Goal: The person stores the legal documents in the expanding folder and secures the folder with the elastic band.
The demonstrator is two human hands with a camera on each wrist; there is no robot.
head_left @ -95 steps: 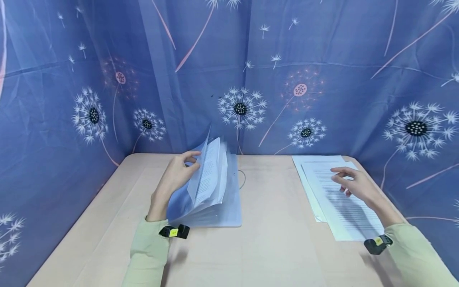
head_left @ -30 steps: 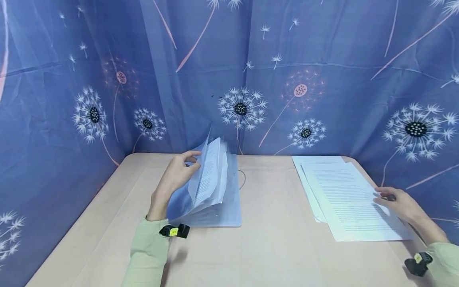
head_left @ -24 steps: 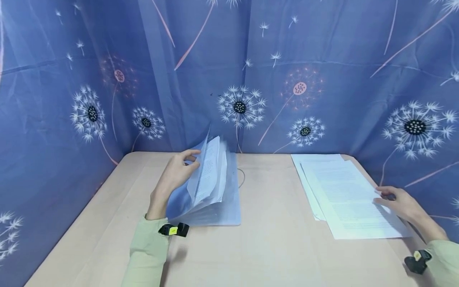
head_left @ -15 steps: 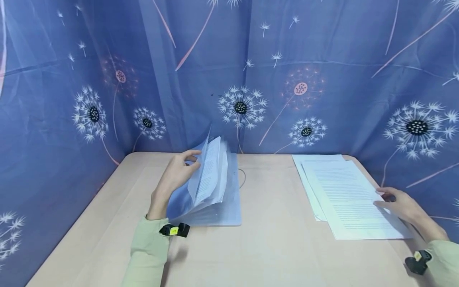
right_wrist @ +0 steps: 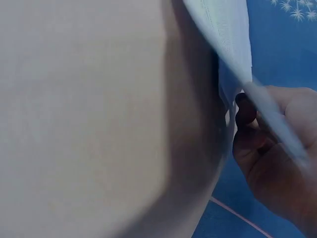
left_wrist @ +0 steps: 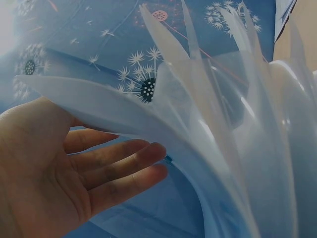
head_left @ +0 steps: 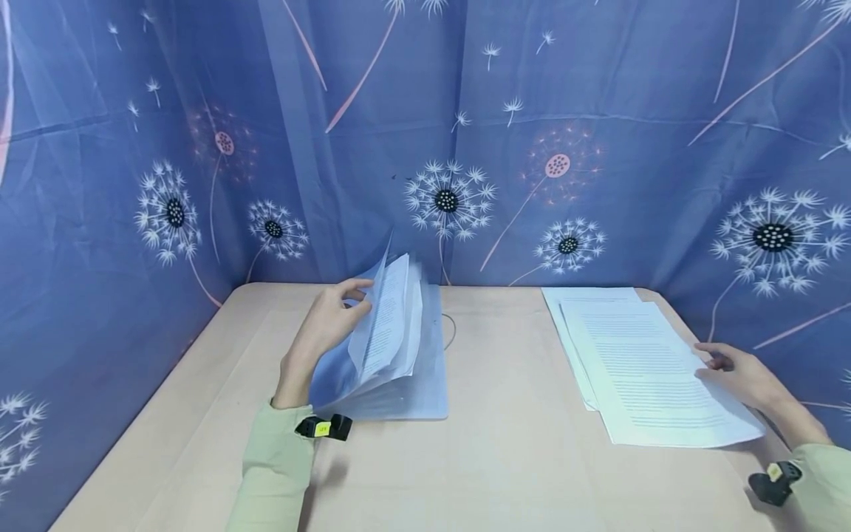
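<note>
On the left of the table lies a blue display-book folder (head_left: 425, 391), fanned open, with clear sleeves and printed paper (head_left: 387, 318) inside. My left hand (head_left: 330, 319) pinches a raised sleeve leaf (left_wrist: 104, 101) of it between thumb and fingers; the thumb is partly hidden behind the leaf in the left wrist view. At the right are loose printed sheets. My right hand (head_left: 744, 380) pinches the right edge of the top sheet (head_left: 654, 369), whose near right corner bows up off the table. In the right wrist view, this sheet (right_wrist: 267, 106) crosses in front of the fingers.
Another sheet (head_left: 572, 347) shows under the top one, at its left. A thin cord loop (head_left: 452, 330) pokes out at the folder's right side. The beige table (head_left: 505, 458) is enclosed by blue dandelion-print curtains (head_left: 505, 148) at the back and sides.
My right hand has come from above the sheets to their right edge and taken hold there. The top sheet has since shifted slightly left and curved upward. My left hand and the folder stay put.
</note>
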